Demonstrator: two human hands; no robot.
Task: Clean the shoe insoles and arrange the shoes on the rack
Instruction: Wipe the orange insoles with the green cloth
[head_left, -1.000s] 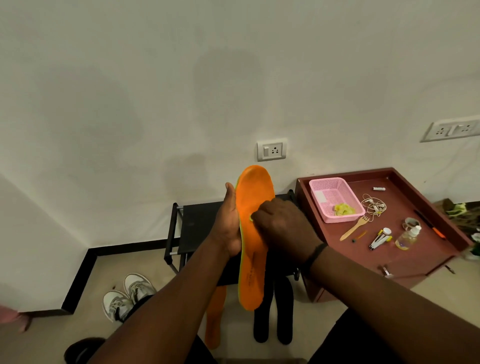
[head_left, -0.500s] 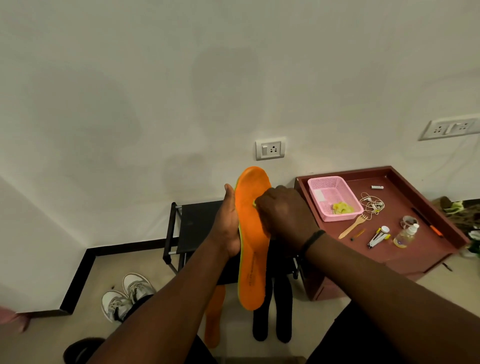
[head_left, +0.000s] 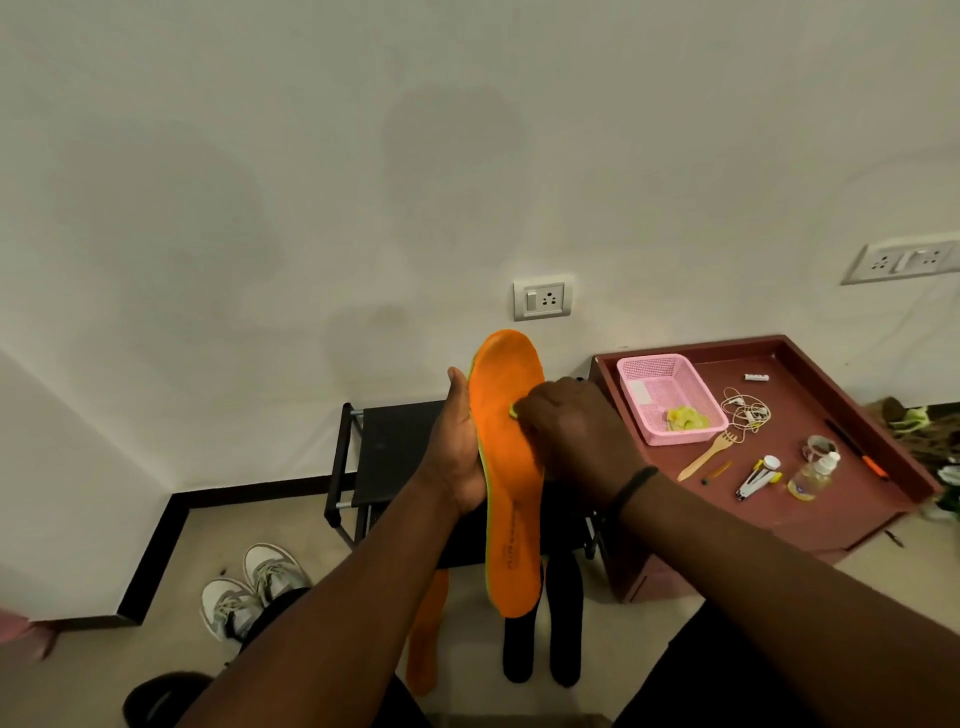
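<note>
Head cam | our left hand (head_left: 457, 457) grips the upright orange insole (head_left: 511, 467) | right hand (head_left: 576, 431) pinches a yellow-green cloth (head_left: 514, 410) against it

Two orange insoles: one (head_left: 511, 467) upright between two hands, the left hand (head_left: 457, 452) and the right hand (head_left: 571, 431), the other orange insole (head_left: 427, 634) on the floor below. Two black insoles (head_left: 543, 634) lean side by side near it. Two grey-white sneakers (head_left: 254, 587) sit on the floor at left. One black shoe rack (head_left: 389, 452) stands by the wall. One pink basket (head_left: 670, 397), one wooden fork (head_left: 709, 454) and one small clear bottle (head_left: 813, 475) lie on one maroon table (head_left: 852, 499). Two wall sockets (head_left: 543, 297) show, one far right.
</note>
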